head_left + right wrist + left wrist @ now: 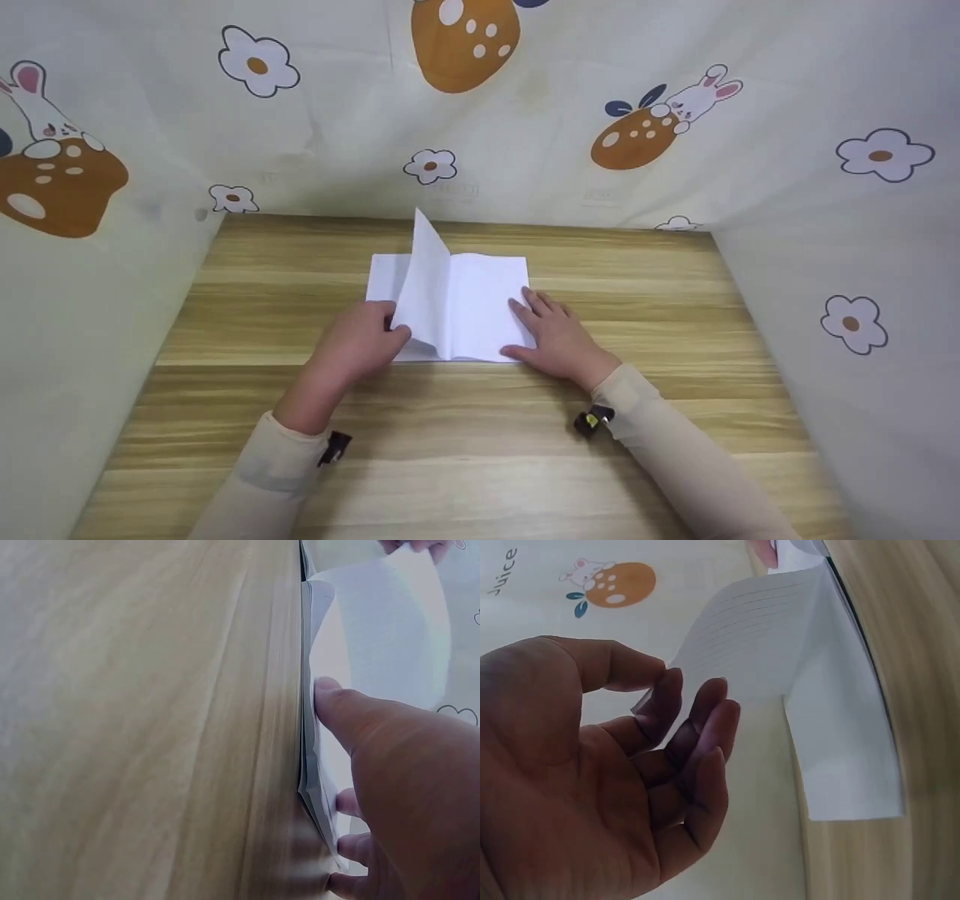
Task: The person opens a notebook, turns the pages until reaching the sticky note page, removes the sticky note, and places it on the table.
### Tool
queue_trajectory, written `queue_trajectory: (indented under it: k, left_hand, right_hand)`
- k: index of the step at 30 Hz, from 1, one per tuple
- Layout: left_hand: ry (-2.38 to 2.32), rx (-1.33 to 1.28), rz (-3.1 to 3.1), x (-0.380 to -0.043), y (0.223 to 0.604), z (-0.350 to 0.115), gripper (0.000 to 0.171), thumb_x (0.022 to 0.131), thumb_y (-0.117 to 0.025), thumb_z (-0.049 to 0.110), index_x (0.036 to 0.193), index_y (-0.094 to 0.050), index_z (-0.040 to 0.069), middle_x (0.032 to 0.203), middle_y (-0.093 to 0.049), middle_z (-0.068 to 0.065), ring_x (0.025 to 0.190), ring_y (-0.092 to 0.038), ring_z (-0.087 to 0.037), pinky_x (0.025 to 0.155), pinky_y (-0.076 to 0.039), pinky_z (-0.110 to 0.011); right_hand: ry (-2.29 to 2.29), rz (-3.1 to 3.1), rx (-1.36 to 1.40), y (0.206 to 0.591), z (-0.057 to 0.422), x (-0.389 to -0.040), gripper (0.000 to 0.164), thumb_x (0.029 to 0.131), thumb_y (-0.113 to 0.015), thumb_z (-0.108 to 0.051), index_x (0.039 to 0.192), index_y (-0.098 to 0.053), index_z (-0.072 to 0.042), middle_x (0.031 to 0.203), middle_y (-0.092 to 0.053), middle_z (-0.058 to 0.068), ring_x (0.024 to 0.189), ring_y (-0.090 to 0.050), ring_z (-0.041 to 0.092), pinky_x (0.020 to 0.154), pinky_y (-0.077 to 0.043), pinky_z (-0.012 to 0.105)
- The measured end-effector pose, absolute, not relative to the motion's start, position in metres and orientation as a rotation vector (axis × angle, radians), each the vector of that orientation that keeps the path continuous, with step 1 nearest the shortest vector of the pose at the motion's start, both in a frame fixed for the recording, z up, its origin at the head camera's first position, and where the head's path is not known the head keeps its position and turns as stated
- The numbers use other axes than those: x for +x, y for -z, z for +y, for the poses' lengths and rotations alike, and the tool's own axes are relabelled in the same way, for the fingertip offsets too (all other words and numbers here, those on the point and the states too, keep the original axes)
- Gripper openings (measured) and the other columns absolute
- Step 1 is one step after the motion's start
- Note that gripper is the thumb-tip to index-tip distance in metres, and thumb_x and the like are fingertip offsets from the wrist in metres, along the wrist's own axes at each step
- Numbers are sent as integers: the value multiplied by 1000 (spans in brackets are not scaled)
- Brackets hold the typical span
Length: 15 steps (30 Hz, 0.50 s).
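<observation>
An open notebook (487, 304) with white pages lies on the wooden table. One lined page (757, 626) stands up from the spine, its near corner pinched between the thumb and forefinger of my left hand (364, 341). In the left wrist view, the other fingers of that hand (615, 750) are bent beside the page and hold nothing else. My right hand (559, 341) rests on the notebook's right edge with its fingers spread. The right wrist view has the right thumb (337, 705) lying on the near edge of the pages.
The wooden table (465, 442) extends all around the notebook. A pale cloth (337, 135) printed with rabbits, orange fruit and flowers hangs behind the table and along both sides. A small dark device (592, 421) is on the right wrist, another (335, 448) on the left.
</observation>
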<state>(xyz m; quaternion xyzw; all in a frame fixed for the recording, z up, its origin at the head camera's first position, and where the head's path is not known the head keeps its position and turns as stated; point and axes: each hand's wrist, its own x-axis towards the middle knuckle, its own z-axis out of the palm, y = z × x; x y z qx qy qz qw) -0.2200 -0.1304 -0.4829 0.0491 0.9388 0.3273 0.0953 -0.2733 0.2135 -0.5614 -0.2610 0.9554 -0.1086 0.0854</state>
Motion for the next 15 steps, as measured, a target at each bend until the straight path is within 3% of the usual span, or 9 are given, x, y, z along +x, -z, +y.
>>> queue_trajectory:
  k: [6,15]
  left_hand:
    - [-954,78,2738,-218,492,-147,23,102,-60,25,99,-69,5,80,-60,-8,69,-56,-24,59,-46,-36]
    - [-857,6,2672,-221,504,-164,28,105,-53,24,82,-58,10,74,-55,-8,63,-51,-22,56,-43,-35]
  right_hand:
    - [346,2839,-762,563,214,-273,96,104,-58,-72,175,-31,-14,183,-17,18,167,-20,45,130,-22,70]
    - [358,2850,-755,566,215,-274,96,104,-58,-73,175,-32,-15,183,-17,17,167,-19,44,130,-21,70]
